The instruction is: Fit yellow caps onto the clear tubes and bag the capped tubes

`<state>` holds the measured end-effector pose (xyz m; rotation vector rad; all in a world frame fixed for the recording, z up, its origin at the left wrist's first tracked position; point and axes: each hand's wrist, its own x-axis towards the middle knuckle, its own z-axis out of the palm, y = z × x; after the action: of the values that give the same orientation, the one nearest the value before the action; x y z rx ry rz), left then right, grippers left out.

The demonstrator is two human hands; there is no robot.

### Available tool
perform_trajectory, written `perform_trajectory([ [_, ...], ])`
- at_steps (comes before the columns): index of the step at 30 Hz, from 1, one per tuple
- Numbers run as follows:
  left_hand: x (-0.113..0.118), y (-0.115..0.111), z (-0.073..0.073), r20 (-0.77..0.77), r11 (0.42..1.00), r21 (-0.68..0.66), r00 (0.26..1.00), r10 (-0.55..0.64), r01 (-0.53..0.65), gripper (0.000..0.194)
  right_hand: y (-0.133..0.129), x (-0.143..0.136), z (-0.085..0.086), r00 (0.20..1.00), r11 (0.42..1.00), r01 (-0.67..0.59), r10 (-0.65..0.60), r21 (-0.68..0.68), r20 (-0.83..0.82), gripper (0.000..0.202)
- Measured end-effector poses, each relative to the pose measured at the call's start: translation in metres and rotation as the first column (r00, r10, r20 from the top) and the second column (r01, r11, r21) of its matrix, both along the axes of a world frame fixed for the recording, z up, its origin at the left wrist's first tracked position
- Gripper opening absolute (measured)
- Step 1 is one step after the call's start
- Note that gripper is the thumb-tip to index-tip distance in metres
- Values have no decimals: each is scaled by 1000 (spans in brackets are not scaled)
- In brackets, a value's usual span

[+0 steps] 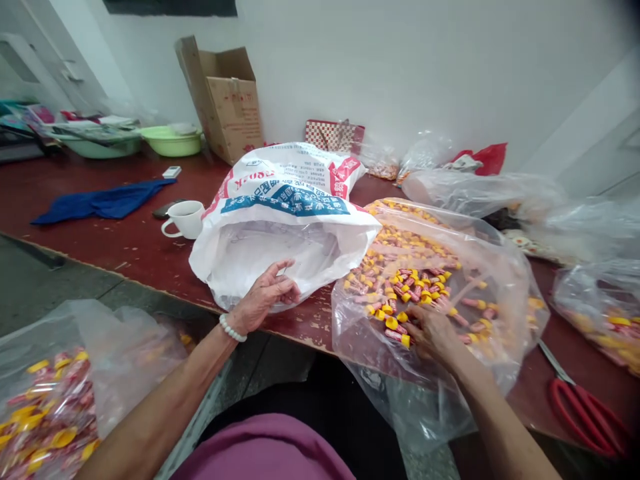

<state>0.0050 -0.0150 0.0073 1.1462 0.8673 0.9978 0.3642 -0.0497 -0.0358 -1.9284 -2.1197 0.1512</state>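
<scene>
My left hand (270, 293), with a pale bead bracelet (233, 328) at its wrist, hovers before the mouth of a white printed sack (295, 170). Its fingers are bent and apart, with nothing I can clearly make out between them. The sack lies on its side, its mouth gaping toward me. To its right, a clear plastic bag (480, 267) holds many small pink tubes with yellow caps (420, 287). My right hand (433, 333) reaches into that bag, fingers curled at a yellow-capped tube (397, 335) near the front; the fingertips are partly hidden.
Red-handled scissors (585, 407) lie at the right table edge. More bagged tubes (45, 400) sit lower left, and another bag (605, 313) far right. A white mug (185, 220), blue cloth (105, 200), cardboard box (233, 110) and green basin (173, 141) stand left and behind.
</scene>
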Motion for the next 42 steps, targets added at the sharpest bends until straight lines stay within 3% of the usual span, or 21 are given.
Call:
perform_trajectory([
  [4,-1,-18,1,66,995,-58,995,-80,83,36,-7,-6,8,993,988,110,-107,105,-41,24],
  [7,5,-32,4,14,993,-18,993,-120,120,28,-21,-31,28,928,936,263,-180,232,-326,35],
  [8,9,-37,5,-17,990,-9,989,-144,144,24,-27,-46,36,860,925,294,-146,240,-489,36],
  [10,19,-47,7,-85,981,4,978,-192,193,18,-38,-83,50,655,952,239,-15,189,-755,34],
  [12,31,-57,7,-132,972,14,964,-230,234,16,-48,-120,59,530,971,152,76,183,-845,29],
  [14,41,-64,5,-140,965,24,956,-257,262,15,-54,-149,60,518,967,102,148,232,-843,24],
  [17,49,-70,1,-84,956,-18,952,-295,294,16,-60,-168,53,594,962,38,196,271,-780,19],
  [23,47,-69,-7,124,941,-175,954,-271,290,11,-71,-164,46,679,960,-134,270,246,-683,18],
  [27,51,-67,-14,179,926,-282,962,-205,250,39,-76,-173,43,717,948,-175,307,265,-626,28],
  [31,57,-65,-14,125,961,-229,984,-131,157,44,-73,-175,48,658,954,-194,301,230,-690,26],
  [36,62,-61,-6,118,952,-207,972,-205,226,42,-64,-159,48,566,947,-170,320,272,-760,15],
  [38,60,-58,-5,151,928,-267,963,-224,258,40,-60,-146,43,468,964,-90,262,249,-844,14],
  [40,53,-54,-4,199,908,-339,962,-185,245,35,-55,-126,37,405,981,73,134,178,-904,17],
  [41,48,-51,-3,217,907,-360,965,-145,217,31,-51,-114,34,425,978,154,62,140,-903,20],
  [42,42,-47,-2,227,914,-363,969,-100,179,27,-47,-101,31,498,969,215,-6,117,-867,24],
])
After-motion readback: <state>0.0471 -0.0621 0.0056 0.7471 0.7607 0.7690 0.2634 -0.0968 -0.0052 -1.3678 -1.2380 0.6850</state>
